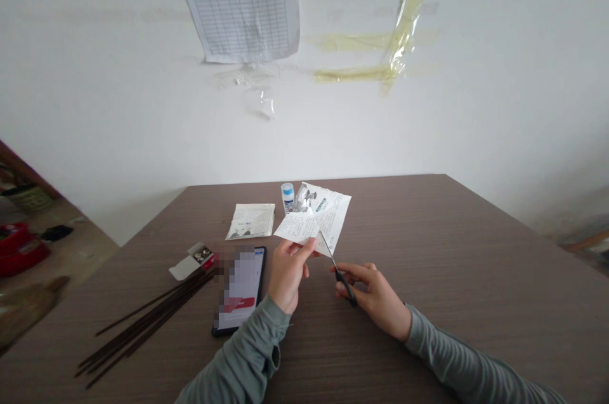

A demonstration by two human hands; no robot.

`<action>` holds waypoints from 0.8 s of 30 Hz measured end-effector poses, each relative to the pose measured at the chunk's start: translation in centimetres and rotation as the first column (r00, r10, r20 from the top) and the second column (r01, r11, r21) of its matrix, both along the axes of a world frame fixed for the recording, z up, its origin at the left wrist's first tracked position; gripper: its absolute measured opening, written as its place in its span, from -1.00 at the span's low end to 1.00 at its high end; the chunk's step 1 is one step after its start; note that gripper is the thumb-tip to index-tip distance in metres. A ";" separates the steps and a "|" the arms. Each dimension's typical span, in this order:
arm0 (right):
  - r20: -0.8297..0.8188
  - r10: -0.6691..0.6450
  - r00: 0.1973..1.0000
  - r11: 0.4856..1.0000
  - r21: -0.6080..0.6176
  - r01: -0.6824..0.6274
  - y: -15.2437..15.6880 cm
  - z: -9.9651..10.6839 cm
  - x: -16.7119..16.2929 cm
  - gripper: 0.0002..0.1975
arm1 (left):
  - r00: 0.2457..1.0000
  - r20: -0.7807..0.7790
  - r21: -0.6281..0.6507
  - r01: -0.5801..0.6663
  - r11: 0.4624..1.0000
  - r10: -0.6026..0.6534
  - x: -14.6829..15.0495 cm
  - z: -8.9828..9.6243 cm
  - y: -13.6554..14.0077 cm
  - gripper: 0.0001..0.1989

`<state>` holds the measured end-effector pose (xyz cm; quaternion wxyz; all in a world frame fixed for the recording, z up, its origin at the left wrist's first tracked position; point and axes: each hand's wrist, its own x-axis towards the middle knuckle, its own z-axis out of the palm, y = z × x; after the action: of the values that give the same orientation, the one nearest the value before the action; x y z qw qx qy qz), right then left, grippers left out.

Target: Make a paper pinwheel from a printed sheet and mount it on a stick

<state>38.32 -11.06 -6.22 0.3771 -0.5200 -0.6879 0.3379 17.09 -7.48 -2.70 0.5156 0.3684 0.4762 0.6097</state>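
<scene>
My left hand (pixel 288 271) pinches the lower edge of a printed sheet of paper (pixel 333 217), holding it up above the table. The sheet carries text and a dark picture, and looks partly cut or folded across its middle. In my right hand (pixel 378 299) is a pair of scissors (pixel 346 288) with black handles. Their blades point up and left and meet the sheet near its lower edge. How far the blades are apart I cannot tell. Just behind the sheet stands a small glue bottle (pixel 287 196) with a blue and white label, partly covered.
A stack of cut papers (pixel 250 221) lies left of the sheet. Nearer are a phone (pixel 245 286), an opened small box (pixel 197 259) and several thin dark sticks (pixel 143 325). The brown table (pixel 451 252) meets a white wall with a taped chart (pixel 242 7).
</scene>
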 end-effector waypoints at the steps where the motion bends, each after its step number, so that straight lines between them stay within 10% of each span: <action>1: -0.007 0.006 1.000 1.000 -0.001 -0.006 0.0 -0.1 0.0 -0.56 | 1.000 -0.001 -0.002 0.004 1.000 -0.004 0.0 0.0 0.0 -0.52; 24: -0.026 0.038 0.999 0.998 -0.055 -0.039 0.1 0.3 0.1 -0.50 | 0.999 -0.008 -0.015 0.035 0.999 -0.036 0.0 -0.2 0.1 -0.61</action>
<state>38.39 -10.95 -5.96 0.3644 -0.5128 -0.6833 0.3706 17.10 -7.36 -2.94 0.5269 0.3757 0.4762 0.5953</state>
